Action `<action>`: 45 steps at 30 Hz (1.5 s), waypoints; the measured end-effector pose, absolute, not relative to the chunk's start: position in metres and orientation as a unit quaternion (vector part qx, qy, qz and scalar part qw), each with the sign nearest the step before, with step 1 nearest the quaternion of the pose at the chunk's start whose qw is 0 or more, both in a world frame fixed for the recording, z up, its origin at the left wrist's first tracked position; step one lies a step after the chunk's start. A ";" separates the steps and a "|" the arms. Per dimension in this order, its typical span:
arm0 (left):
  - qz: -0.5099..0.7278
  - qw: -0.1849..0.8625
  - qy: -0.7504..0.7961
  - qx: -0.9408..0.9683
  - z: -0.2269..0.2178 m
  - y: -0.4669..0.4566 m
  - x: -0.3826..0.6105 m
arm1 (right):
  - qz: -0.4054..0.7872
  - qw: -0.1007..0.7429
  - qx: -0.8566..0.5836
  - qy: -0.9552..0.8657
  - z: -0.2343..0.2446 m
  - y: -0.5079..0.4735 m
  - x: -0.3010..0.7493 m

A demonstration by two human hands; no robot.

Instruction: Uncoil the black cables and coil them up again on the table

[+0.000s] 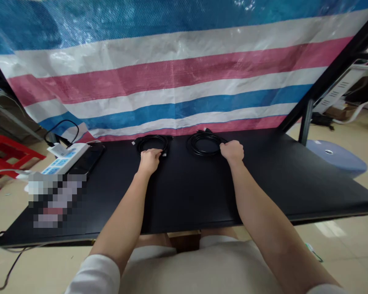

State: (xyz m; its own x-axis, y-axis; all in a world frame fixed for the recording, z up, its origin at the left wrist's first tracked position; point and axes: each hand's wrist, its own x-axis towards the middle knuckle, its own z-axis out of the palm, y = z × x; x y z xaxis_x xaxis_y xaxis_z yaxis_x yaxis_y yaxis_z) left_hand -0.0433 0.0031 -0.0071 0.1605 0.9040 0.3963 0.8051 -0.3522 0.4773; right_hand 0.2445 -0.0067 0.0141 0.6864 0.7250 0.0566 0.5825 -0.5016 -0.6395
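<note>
Two coiled black cables lie side by side toward the back of the black table. My left hand (150, 160) is closed at the front edge of the left cable (153, 137), whose light connector ends show at its left and lower right. At the right side of the other cable (204, 143), my right hand (233, 151) is closed around part of the coil. That coil has a connector sticking up at its back. Both coils rest on the table, apart from each other.
A white power strip (61, 161) with plugs and a dark phone (90, 158) lie at the left of the table (190, 196). A striped plastic sheet (171, 73) hangs behind. Beyond the table stand a red stool (12, 151) and a blue-grey stool (337, 157).
</note>
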 end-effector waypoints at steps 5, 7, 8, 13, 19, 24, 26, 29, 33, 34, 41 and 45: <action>0.317 0.054 0.607 0.727 -0.001 -0.005 -0.033 | 0.116 0.319 -0.863 -0.375 0.018 -0.008 0.241; 0.324 0.055 0.622 0.710 0.002 -0.007 -0.030 | 0.120 0.326 -0.859 -0.375 0.015 -0.006 0.242; 0.329 0.052 0.629 0.702 0.003 -0.008 -0.028 | 0.121 0.340 -0.852 -0.378 0.013 -0.005 0.243; 0.367 0.027 0.641 0.673 0.005 -0.010 -0.027 | 0.130 0.418 -0.817 -0.376 0.005 0.001 0.251; 0.393 0.022 0.641 0.659 0.005 -0.010 -0.028 | 0.140 0.488 -0.789 -0.346 0.005 0.004 0.252; 0.399 0.017 0.638 0.658 0.006 -0.011 -0.027 | 0.102 0.555 -0.752 -0.341 0.003 0.007 0.247; 0.393 0.020 0.639 0.661 0.005 -0.011 -0.026 | 0.062 0.559 -0.754 -0.340 0.003 0.007 0.245; 0.391 0.024 0.638 0.663 0.004 -0.011 -0.024 | 0.013 0.544 -0.765 -0.344 0.000 0.006 0.245; 0.388 0.030 0.645 0.658 0.003 -0.011 -0.024 | -0.012 0.539 -0.781 -0.314 -0.007 0.010 0.249; 0.386 0.032 0.647 0.656 0.002 -0.010 -0.024 | -0.017 0.543 -0.780 -0.309 -0.009 0.011 0.249; 0.422 0.039 0.589 0.688 -0.003 -0.007 -0.030 | -0.044 0.575 -0.695 -0.429 -0.004 0.002 0.240; 0.441 0.042 0.493 0.748 -0.002 -0.013 -0.021 | -0.053 0.521 -0.671 -0.525 0.007 -0.011 0.226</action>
State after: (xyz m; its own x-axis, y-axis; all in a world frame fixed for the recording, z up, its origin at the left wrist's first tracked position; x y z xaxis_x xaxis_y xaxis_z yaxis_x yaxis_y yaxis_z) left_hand -0.0209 -0.0127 -0.0022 0.1241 0.7755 0.6191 0.7007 -0.5102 0.4987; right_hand 0.2263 -0.0114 0.0066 0.4435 0.6484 0.6188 0.7597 0.0944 -0.6434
